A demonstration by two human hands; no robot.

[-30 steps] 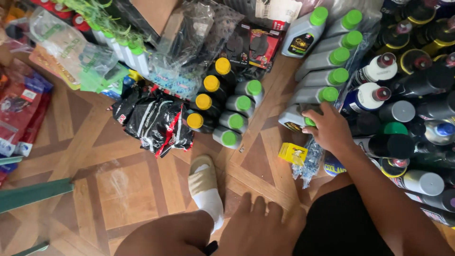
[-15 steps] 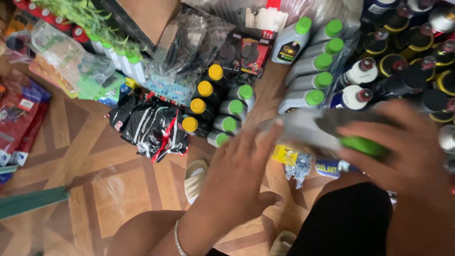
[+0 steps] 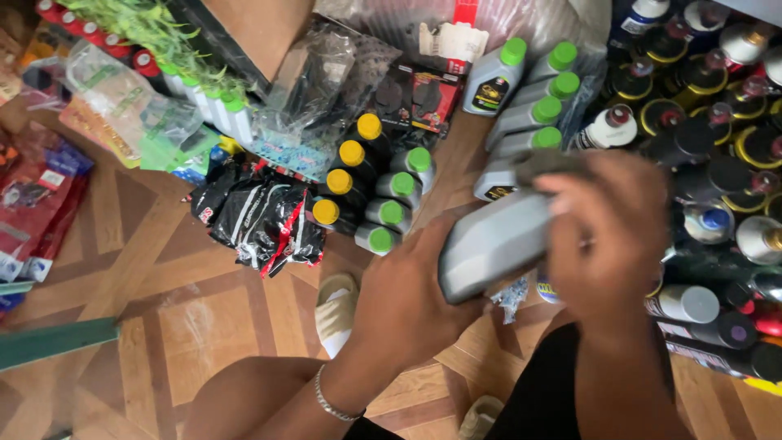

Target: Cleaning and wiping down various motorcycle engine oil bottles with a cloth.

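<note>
I have a grey plastic bottle (image 3: 497, 244) lying on its side between both my hands, held in the air above the wooden parquet floor (image 3: 195, 318). My left hand (image 3: 407, 301) cups its bottom end from below, fingers wrapped against the base. My right hand (image 3: 615, 236) is clamped over the other end, so the cap is hidden under my palm (the hand is blurred, and I cannot make out the cap at all). Just behind the bottle stands a row of matching grey bottles with green caps (image 3: 529, 106), and to the left of those a cluster of black bottles with yellow caps (image 3: 346, 179) beside smaller grey ones with green caps (image 3: 391, 204). Glossy black packets with red and white print (image 3: 257, 216) lie on the floor near them. To my right, dark spray cans and bottles (image 3: 717, 163) crowd close together. My foot in a pale slipper (image 3: 336, 310) rests on the floor below my left hand.
</note>
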